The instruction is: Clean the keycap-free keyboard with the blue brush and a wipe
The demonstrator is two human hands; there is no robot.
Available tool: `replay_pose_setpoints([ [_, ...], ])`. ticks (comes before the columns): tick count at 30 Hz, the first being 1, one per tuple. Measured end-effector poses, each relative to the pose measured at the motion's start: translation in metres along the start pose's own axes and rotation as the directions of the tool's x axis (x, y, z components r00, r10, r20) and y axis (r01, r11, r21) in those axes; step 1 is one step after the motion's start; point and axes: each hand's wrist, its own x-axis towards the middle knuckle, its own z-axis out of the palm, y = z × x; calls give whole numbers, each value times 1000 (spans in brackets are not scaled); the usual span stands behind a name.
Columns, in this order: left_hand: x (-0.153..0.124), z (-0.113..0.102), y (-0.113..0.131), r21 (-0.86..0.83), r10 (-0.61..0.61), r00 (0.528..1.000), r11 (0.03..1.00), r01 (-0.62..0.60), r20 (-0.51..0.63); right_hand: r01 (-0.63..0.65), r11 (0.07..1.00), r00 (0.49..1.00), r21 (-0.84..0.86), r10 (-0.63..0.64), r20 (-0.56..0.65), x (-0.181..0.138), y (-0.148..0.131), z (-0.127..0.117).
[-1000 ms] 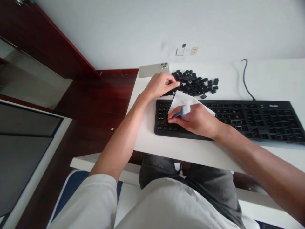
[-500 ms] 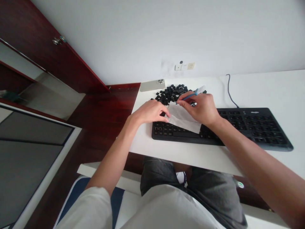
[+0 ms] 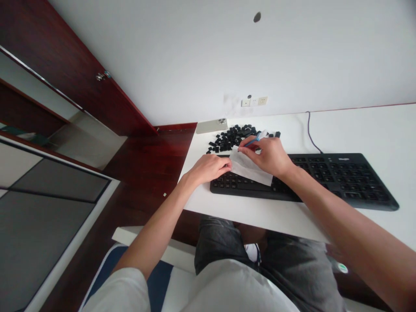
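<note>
A black keyboard (image 3: 325,177) lies on the white table, and a white tissue (image 3: 251,170) is spread over its left half. My left hand (image 3: 211,168) pinches the tissue's left edge between thumb and fingers. Over the tissue's upper part, my right hand (image 3: 268,155) grips a slim blue tool with a whitish end (image 3: 255,139); its exact kind is unclear, and its lower tip is hidden by my fingers. Just behind both hands lies a loose heap of black keycaps (image 3: 232,136).
A phone (image 3: 211,126) rests face down at the table's back left corner. The keyboard's cable (image 3: 312,134) runs back towards the wall, near the sockets (image 3: 254,102). On the left are the table's side edge and a dark red door (image 3: 81,65).
My left thumb and fingers have closed together on the tissue's edge. The right hand keeps its grip on the blue tool over the tissue. The whole view has shifted slightly.
</note>
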Motion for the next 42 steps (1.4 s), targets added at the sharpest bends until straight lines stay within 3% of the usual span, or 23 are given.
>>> replay_pose_setpoints([
  [13, 2, 6, -8, -158, -38, 992, 987, 19, -121, -9, 1000, 1000, 19, 9, -7, 0, 0, 1],
  [19, -20, 1, -13, -279, -159, 969, 955, 103, -187, -15, 999, 1000, 50, 15, 9, 1, 0, 0],
  [26, -41, -3, -4, -288, -196, 957, 949, 131, -212, -46, 984, 998, 173, 39, 45, -1, -1, 7],
  [31, -64, 8, 4, -331, -237, 956, 928, 171, -171, -175, 867, 973, 467, 78, 219, -1, -7, 6],
  [34, -77, 20, 4, -317, -261, 952, 927, 200, -161, -233, 824, 931, 517, 34, 365, -4, -16, 5],
  [36, -82, 27, 3, -304, -274, 945, 929, 211, -180, -213, 847, 913, 488, -6, 408, -7, -23, 7],
  [42, -91, 37, 2, -329, -294, 930, 920, 213, -220, 13, 958, 918, 285, -124, 377, -14, -38, 21],
])
